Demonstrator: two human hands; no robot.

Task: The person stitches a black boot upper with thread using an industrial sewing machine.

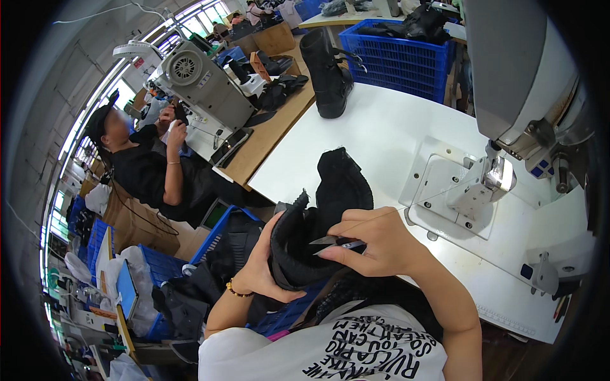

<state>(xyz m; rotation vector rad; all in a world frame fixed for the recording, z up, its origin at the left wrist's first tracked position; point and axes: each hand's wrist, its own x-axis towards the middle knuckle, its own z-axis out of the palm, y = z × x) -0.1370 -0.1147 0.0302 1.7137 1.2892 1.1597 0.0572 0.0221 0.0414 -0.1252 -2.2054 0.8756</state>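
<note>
While the left hand [264,270] is wrapped around the black boot upper [318,222] from below, gripping it just off the bench [387,133] edge over the lap, the right hand [375,244] is closed on small thread snips [337,242], blades pointing left at the upper's rim. My read: trimming loose thread. To do it well, keep the upper pinned firm, tension the thread, put only the blade tips on it, cut close without nicking fabric or the left thumb. Can't tell the thread itself, too fine.

Surface: white bench, sewing machine [521,82] at right with needle plate [454,190] bare. A finished black boot [327,73] stands far side, blue crate [400,57] behind it. Room: workshop, another person [143,162] seated at the next wooden bench on the left, more blue bins [159,267] on the floor, windows along the left wall.
</note>
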